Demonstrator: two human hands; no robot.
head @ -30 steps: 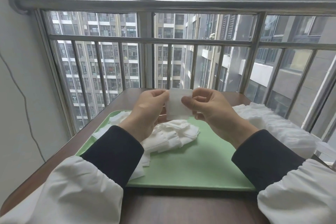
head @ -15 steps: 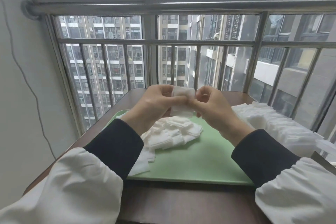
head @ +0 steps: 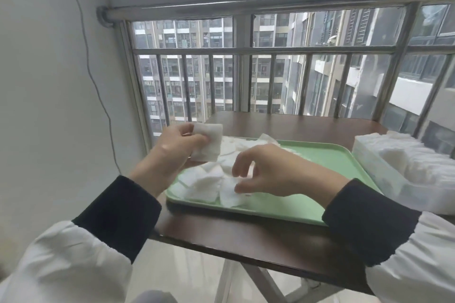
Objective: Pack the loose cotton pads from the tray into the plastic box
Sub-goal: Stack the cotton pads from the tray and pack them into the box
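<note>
Loose cotton pads (head: 209, 179): one white, overlapping heap on the near-left part of the tray, directly under and between the hands; too jumbled to count.
Held pads (head: 208, 142): a squared white pad or thin stack; I cannot tell how many layers.
Left hand (head: 176, 149): raised over the heap's left edge, thumb and fingers gripping the held pads.
Right hand (head: 273, 170): low over the heap, fingers curved and parted, thumb tip on a pad, holding nothing; this is the nearer hand.
Plastic box (head: 384, 174): one, to the right of the right hand, touching the tray's right rim, long axis running away toward the window, already holding rows of pads.
Tray (head: 325, 157): one, green.
Table (head: 246, 236): one, dark brown, under everything.
</note>
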